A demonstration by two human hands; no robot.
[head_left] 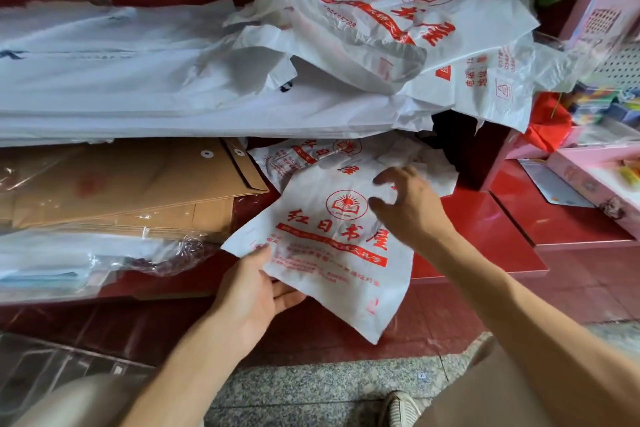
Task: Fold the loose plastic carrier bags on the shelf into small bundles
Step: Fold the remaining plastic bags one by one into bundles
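Both forearms are seen bare from the lower edge of the frame up to the wrists; no sleeve, watch, ring or glove is shown on the left hand [254, 291] or the right hand [410, 206]. Khaki-tan trousers or shorts [485, 392] are worn, and a light striped, woven-looking shoe [401, 407] is seen on one foot.

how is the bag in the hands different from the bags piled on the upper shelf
The held carrier bag is spread nearly flat, its red print readable; the piled carrier bags are crumpled and overlap one another. The held bag hangs off the lower shelf edge, gripped by the left hand, with the right hand above it; nothing touches the pile on the upper shelf. Both are white plastic with the same red logo.
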